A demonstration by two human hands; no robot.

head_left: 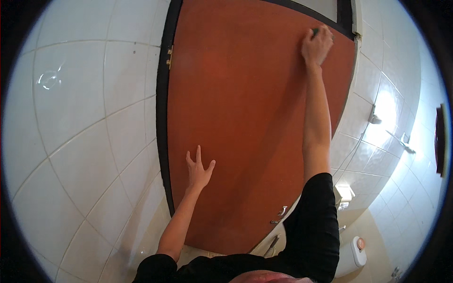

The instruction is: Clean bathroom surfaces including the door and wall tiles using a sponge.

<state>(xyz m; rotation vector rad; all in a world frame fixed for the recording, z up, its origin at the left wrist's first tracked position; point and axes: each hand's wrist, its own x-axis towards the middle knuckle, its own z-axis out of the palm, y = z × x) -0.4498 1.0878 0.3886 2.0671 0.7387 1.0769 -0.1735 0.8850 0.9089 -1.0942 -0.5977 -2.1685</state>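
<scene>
Gripped a small dark green thing (315, 32) in the curled fingers of the right hand (317, 47), at the end of a long raised arm. Could make out only a bit of green beside the thumb; could not tell its full shape under the fingers. Held it up at the reddish-brown door (236, 104), close to the upper corner on the right fingers' side. Spread the left hand (199, 173) wide, fingers empty and pointing up, far below and to the left of the right fingers, over the door's lower left part; could not tell touch from a narrow gap there. Saw a black frame (162, 118) just left of the left fingers, with a brass-coloured hinge (170, 57) well above them. Noted a pale pane (323, 5) just above the right fingers, beyond the frame's top bar. Found a metal handle (282, 210) below and to the right of the left fingers. Saw white wall tiles (71, 118) well left of the left fingers, a small wall fixture (375, 116) with a cable below and right of the right fingers, and, much farther down, a peach-coloured round item (361, 243) on a white rounded fixture (347, 259).
</scene>
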